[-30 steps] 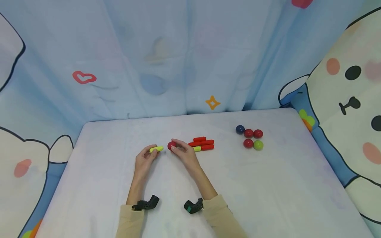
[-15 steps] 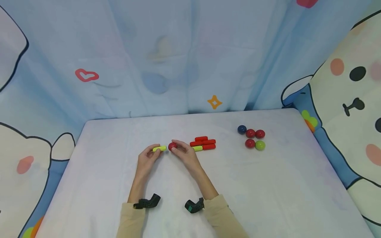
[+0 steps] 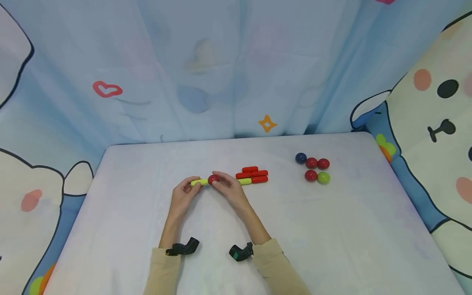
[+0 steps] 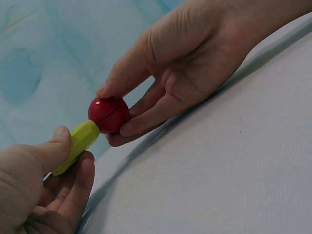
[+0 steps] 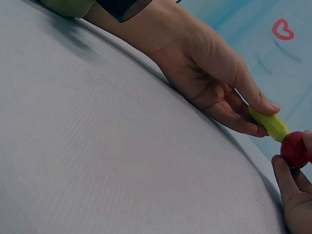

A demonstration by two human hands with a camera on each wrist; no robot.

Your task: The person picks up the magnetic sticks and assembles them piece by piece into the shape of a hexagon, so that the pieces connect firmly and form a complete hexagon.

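Faceted yellow stick (image 4: 82, 140) just closed the gap, now touching that glossy red ball (image 4: 108, 116); left hand (image 3: 182, 197) pinches stick, right hand (image 3: 234, 192) pinches ball.

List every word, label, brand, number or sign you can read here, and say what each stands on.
No words, labels, brands or numbers can be read in any view.
The held red ball and yellow stick show no lettering.
The curtain bears drawn shapes, like a red heart and orange star, not text.
Any marking on the black wrist devices is too small to read.
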